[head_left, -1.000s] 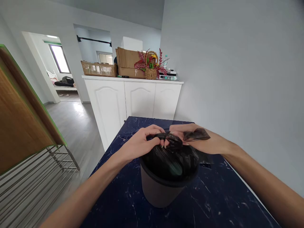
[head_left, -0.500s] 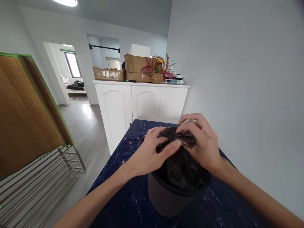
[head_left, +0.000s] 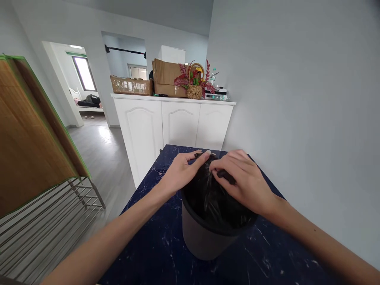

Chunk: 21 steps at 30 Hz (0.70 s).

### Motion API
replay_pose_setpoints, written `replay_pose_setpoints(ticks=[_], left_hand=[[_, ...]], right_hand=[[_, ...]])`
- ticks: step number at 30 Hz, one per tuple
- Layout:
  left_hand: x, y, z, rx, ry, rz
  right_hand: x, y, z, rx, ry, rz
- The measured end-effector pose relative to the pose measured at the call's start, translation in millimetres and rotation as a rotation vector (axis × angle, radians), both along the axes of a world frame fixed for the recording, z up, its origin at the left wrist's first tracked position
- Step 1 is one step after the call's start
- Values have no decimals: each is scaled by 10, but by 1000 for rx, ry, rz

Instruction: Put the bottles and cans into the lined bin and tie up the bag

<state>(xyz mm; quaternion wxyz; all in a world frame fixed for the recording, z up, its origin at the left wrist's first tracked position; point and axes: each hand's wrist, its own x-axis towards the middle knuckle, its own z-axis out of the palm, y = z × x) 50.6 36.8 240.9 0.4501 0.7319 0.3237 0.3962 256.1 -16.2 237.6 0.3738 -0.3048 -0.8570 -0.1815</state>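
A dark grey trash can (head_left: 204, 237) stands upright on a dark blue marble-patterned table (head_left: 151, 241). Inside it sits a black trash bag (head_left: 212, 202), its top gathered up above the rim. My left hand (head_left: 185, 170) pinches the bag's far left part between thumb and fingers. On the other side my right hand (head_left: 240, 178) is closed round a bunched piece of the bag, and a dark fold shows between its fingers. The can's far rim is hidden by the bag and my hands.
A white cabinet (head_left: 139, 130) stands beyond the table, carrying cardboard boxes (head_left: 132, 86), a flower basket (head_left: 195, 91) and plastic bottles (head_left: 219, 97). To the left is a metal rack (head_left: 86, 194) with a brown mat (head_left: 32, 138) over it. A wall (head_left: 311, 111) runs along the right.
My hands have shifted on the bag: the left has moved up and away from the right, and the right has closed more tightly round the gathered plastic. The view has tilted slightly.
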Motion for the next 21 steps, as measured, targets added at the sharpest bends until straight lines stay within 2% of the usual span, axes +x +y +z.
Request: replay_pose_setpoints(ticks=[3,9,14,18,21], left_hand=[[-43,113,-15,85,90,66],[-69,296,-128,158,187,113],[-24,415,-178,161,205,170],[-44,378,-133,169,183,177],[-86,233,-19,229,97,170]], right_hand=[[79,-179,6,-124,-4,71],[160,-603,-46,-406,172,-47],[96,-823,-117,-444,181,25],[83,-904,-97,-498,171,31],[96,-836,-60,-615,224,-93]])
